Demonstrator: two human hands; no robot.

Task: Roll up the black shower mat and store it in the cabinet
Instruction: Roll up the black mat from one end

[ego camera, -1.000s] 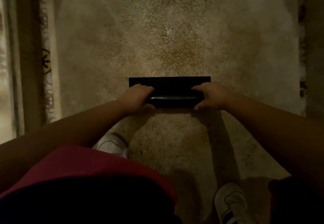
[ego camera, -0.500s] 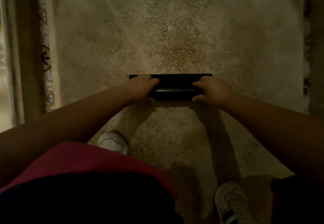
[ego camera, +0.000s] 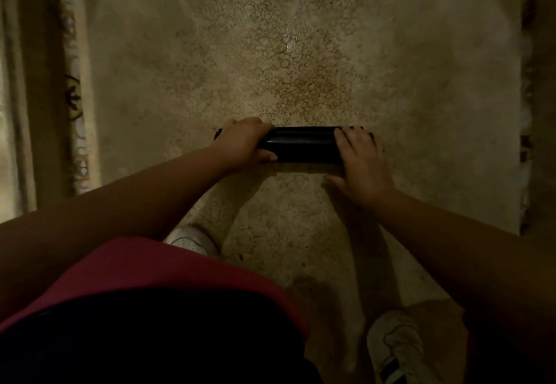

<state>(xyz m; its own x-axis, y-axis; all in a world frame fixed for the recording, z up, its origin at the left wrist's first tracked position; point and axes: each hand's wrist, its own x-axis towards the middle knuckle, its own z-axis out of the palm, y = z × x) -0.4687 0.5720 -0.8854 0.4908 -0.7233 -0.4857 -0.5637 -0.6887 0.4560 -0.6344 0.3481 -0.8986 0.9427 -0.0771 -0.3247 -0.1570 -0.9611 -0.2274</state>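
Observation:
The black shower mat (ego camera: 301,144) lies on the speckled stone floor as a tight horizontal roll in the middle of the view. My left hand (ego camera: 243,140) wraps over its left end, fingers curled across the top and thumb underneath. On the right end rests my right hand (ego camera: 361,158), fingers spread flat over the roll and thumb down on the floor in front. Both ends of the roll are mostly hidden by my hands. No cabinet is in view.
The floor (ego camera: 301,53) is dim, with a patterned tile border (ego camera: 73,98) along the left and a dark edge (ego camera: 526,113) along the right. My white shoes (ego camera: 192,241) (ego camera: 397,350) stand just behind the roll.
The flat strip of mat that lay beyond the roll is gone; the roll has turned forward over it. Both hands have moved forward with the roll.

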